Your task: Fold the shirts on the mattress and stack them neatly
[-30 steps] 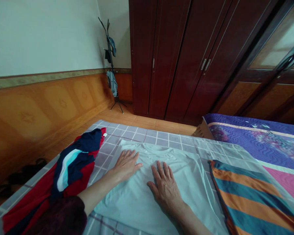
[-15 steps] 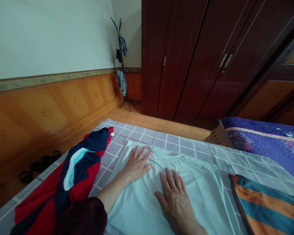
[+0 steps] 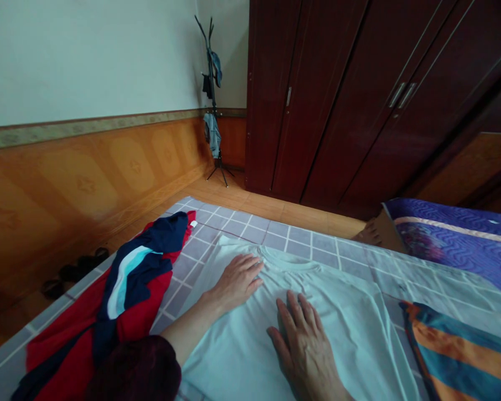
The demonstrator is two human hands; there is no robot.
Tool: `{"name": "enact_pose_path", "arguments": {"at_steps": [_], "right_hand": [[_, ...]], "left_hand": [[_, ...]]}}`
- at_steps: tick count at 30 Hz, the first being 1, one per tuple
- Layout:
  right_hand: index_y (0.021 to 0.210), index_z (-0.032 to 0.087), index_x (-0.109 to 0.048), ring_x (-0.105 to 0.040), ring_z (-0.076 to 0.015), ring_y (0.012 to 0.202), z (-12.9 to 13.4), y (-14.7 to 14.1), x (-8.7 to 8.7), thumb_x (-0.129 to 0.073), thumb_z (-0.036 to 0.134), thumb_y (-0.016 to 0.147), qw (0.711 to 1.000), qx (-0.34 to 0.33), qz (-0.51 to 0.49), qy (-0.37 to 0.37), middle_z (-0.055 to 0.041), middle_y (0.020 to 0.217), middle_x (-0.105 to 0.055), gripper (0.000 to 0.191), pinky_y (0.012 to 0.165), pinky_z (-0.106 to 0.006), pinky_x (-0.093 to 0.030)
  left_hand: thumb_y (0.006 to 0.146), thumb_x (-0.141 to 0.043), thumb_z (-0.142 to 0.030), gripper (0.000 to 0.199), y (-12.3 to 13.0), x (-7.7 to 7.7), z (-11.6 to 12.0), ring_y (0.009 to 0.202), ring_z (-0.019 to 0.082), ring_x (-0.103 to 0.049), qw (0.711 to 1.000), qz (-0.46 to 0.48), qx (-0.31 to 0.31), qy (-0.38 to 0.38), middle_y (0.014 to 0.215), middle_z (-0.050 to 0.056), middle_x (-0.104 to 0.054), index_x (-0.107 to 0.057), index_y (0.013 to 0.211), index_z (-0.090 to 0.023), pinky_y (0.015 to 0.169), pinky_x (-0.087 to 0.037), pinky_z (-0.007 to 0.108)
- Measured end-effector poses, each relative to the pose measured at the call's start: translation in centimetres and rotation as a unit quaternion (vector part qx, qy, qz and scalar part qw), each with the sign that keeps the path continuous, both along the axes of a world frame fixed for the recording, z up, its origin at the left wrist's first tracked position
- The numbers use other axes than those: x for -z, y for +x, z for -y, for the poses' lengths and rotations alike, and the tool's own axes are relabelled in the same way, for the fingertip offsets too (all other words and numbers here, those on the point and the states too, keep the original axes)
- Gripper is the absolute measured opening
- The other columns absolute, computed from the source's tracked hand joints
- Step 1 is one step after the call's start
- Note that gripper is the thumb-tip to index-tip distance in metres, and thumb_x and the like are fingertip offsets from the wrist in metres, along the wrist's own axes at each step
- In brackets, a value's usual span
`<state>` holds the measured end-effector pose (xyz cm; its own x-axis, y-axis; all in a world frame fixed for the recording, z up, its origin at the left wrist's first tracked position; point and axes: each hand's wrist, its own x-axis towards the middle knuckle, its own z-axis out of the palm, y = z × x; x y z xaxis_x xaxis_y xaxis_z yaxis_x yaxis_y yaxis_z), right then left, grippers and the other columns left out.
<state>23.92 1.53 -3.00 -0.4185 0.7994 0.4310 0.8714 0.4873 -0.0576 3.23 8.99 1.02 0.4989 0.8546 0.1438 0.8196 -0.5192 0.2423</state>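
Note:
A pale T-shirt [image 3: 350, 312] lies spread on the grey checked bedsheet [image 3: 217, 220], its neckline toward the far side. My left hand [image 3: 236, 281] rests palm down on the shirt near the collar, fingers stretched out and close together. Lower and to the right, my right hand [image 3: 303, 340] lies on the shirt's middle with its thumb apart from the fingers. Small wrinkles run across the cloth between the hands and the collar. The near end of the shirt goes out of view.
A red and navy garment [image 3: 142, 284] lies to the left, an orange and blue striped cloth [image 3: 463, 345] to the right. Beyond the bed stand a coat rack [image 3: 212, 100] and a dark red wardrobe [image 3: 317, 100]. A purple quilted cover [image 3: 455, 234] shows at the right.
The left hand's fingers, spread before, have drawn closer together on the shirt. My right hand stays almost in place. The camera view has shifted slightly.

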Motion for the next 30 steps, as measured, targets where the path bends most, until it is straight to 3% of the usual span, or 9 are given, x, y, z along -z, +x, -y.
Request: {"name": "enact_pose_path", "arguments": {"at_steps": [5, 9, 13, 24, 27, 30], "right_hand": [[0.122, 0.02, -0.058, -0.046, -0.0315, 0.124, 0.4, -0.1, -1.2, -0.052, 0.039, 0.087, 0.999, -0.035, 0.009, -0.035, -0.0135, 0.133, -0.052, 0.04, 0.097, -0.047, -0.044], [0.132, 0.02, -0.05, -0.038, -0.0321, 0.13, 0.7, -0.2, -2.1, -0.054, 0.04, 0.087, 0.994, -0.091, 0.035, -0.054, -0.0134, 0.141, -0.043, 0.049, 0.101, -0.048, -0.041], [0.142, 0.02, -0.036, -0.028, -0.0349, 0.135, 0.8, -0.4, -2.5, -0.053, 0.042, 0.087, 0.993, -0.089, 0.048, -0.064, -0.0137, 0.146, -0.036, 0.062, 0.102, -0.05, -0.039], [0.137, 0.019, -0.045, -0.031, -0.0368, 0.133, 1.0, -1.0, -3.8, -0.06, 0.037, 0.083, 0.987, -0.065, 0.036, -0.142, -0.0156, 0.143, -0.04, 0.058, 0.103, -0.053, -0.037], [0.133, 0.016, -0.048, -0.034, -0.0379, 0.131, 2.0, -0.6, -5.0, -0.062, 0.036, 0.081, 0.984, -0.053, 0.054, -0.158, -0.0176, 0.142, -0.041, 0.057, 0.102, -0.054, -0.038], [0.132, 0.014, -0.05, -0.035, -0.0378, 0.13, 3.4, 0.4, -7.7, -0.063, 0.035, 0.081, 0.987, -0.048, 0.076, -0.134, -0.0187, 0.142, -0.04, 0.057, 0.101, -0.053, -0.038]], "left_hand": [[0.093, -0.044, -0.039, 0.05, 0.5, 0.0, 0.3, 0.138, 0.023, -0.025, 0.999, -0.014, 0.038, -0.016, 0.149, 0.005, -0.035, -0.037, 0.14, -0.023, 0.113, -0.023, 0.043], [0.094, -0.04, -0.045, 0.053, 0.9, 0.4, 0.3, 0.142, 0.027, -0.011, 0.998, -0.035, 0.043, -0.038, 0.153, 0.002, -0.024, -0.029, 0.144, -0.031, 0.113, -0.016, 0.052], [0.093, -0.038, -0.05, 0.057, 0.9, 0.9, 0.1, 0.142, 0.03, -0.002, 0.998, -0.033, 0.028, -0.047, 0.155, 0.001, -0.016, -0.023, 0.145, -0.033, 0.113, -0.011, 0.054], [0.093, -0.04, -0.044, 0.055, 0.7, 1.2, 0.3, 0.142, 0.029, -0.003, 0.997, -0.033, 0.056, -0.039, 0.155, 0.0, -0.019, -0.026, 0.145, -0.032, 0.113, -0.01, 0.052], [0.094, -0.038, -0.046, 0.054, 0.7, 1.4, 0.3, 0.142, 0.031, -0.003, 0.997, -0.036, 0.052, -0.036, 0.155, 0.001, -0.018, -0.026, 0.145, -0.033, 0.113, -0.009, 0.052], [0.095, -0.035, -0.047, 0.053, 0.7, 1.5, 0.2, 0.142, 0.031, -0.003, 0.997, -0.038, 0.053, -0.038, 0.155, 0.003, -0.017, -0.027, 0.145, -0.032, 0.113, -0.009, 0.053]]}}
